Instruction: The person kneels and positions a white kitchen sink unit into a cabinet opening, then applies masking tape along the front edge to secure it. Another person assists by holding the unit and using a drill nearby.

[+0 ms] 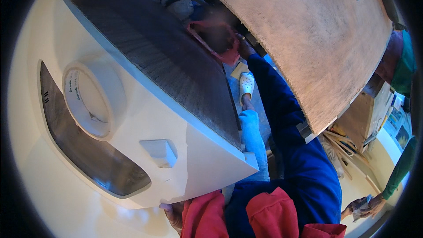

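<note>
My right arm, in a dark blue sleeve, reaches far forward between two large pieces. At its end my right hand (245, 47) is closed at the rim of a pinkish-red plastic bag (229, 56), whose mouth gapes dark. What lies inside the bag is too dark to make out. Near the lower edge, my left hand (172, 215) is at the near rim of a big white curved panel (198, 167); red cloth covers much of it, so its grip is hidden. A wide white roll of tape (115, 97) rests on that panel, close to a small white wedge-shaped block (162, 152).
A large bare-wood curved panel (317, 39) overhangs my right arm. Dark sheeting (150, 48) lines the white panel's far side. My foot wears a white clog (246, 83). At right, thin wooden strips (346, 147) lie near another person's green-sleeved hands (372, 205).
</note>
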{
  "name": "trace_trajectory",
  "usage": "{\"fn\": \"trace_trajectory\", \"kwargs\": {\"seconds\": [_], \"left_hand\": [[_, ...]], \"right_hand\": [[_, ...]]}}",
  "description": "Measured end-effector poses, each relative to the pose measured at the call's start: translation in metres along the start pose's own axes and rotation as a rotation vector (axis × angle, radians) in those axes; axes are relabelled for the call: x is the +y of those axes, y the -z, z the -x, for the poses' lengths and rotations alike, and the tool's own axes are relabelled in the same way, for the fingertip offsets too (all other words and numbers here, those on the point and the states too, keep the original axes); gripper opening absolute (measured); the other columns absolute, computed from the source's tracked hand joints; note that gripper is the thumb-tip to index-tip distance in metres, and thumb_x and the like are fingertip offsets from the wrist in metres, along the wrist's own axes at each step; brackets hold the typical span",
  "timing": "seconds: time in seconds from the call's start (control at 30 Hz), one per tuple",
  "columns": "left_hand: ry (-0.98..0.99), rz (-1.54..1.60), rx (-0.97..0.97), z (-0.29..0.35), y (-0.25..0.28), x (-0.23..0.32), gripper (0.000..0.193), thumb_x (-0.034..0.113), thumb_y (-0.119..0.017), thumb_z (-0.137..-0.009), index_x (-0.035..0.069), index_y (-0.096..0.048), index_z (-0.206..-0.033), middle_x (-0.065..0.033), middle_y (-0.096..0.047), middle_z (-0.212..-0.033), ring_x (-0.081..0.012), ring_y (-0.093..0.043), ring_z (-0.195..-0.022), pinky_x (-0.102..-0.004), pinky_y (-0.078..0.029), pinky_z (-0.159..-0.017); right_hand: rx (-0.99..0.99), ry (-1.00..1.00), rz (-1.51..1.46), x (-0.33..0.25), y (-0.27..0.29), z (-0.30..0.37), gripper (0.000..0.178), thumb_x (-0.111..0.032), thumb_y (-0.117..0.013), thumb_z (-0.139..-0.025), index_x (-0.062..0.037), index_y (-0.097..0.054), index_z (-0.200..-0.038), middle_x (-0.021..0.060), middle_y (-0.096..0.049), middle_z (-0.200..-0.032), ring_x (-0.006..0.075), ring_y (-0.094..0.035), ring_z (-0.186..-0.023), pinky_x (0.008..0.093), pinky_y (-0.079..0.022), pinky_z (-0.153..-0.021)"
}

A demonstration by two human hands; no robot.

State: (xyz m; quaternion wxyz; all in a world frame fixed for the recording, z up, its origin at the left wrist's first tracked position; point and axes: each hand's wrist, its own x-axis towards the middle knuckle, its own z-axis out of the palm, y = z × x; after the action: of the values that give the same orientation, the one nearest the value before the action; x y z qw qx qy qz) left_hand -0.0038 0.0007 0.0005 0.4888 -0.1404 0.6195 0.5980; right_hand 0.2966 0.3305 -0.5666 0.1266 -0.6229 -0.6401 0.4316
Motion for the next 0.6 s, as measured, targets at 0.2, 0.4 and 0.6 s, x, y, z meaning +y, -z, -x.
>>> {"fn": "trace_trajectory", "kwargs": {"seconds": [0.2,0.4,0.6], "left_hand": [[-0.025,0.062,0.098,-0.001,0.003,-0.002,0.074,0.049,-0.06,-0.102,0.009,-0.036,-0.16,-0.013,-0.039,-0.164,-0.0313,-0.041,-0.146,-0.0529,-0.03,-0.123],[0.035,-0.125,0.058,0.0,-0.001,0.001,0.082,0.065,-0.058,-0.098,0.011,-0.04,-0.158,-0.0093,-0.045,-0.161,-0.0283,-0.044,-0.143,-0.0491,-0.031,-0.122],[0.045,0.033,-0.017,0.001,0.009,0.003,0.071,0.041,-0.067,-0.101,0.008,-0.041,-0.157,-0.0135,-0.043,-0.162,-0.0302,-0.041,-0.147,-0.0535,-0.03,-0.125]], "right_hand": [[0.053,-0.001,0.086,0.007,0.004,-0.003,0.05,-0.012,-0.052,-0.103,-0.0089,-0.047,-0.153,0.0181,-0.054,-0.153,0.0335,-0.05,-0.142,0.0425,-0.039,-0.119],[0.08,0.022,0.116,0.01,0.005,0.004,0.051,-0.007,-0.053,-0.099,-0.0086,-0.05,-0.151,0.0187,-0.054,-0.153,0.0346,-0.05,-0.142,0.0434,-0.039,-0.119],[0.093,0.029,0.135,0.006,0.01,0.019,0.052,-0.004,-0.055,-0.096,-0.008,-0.054,-0.147,0.0193,-0.055,-0.151,0.0362,-0.052,-0.14,0.0444,-0.041,-0.118]]}}
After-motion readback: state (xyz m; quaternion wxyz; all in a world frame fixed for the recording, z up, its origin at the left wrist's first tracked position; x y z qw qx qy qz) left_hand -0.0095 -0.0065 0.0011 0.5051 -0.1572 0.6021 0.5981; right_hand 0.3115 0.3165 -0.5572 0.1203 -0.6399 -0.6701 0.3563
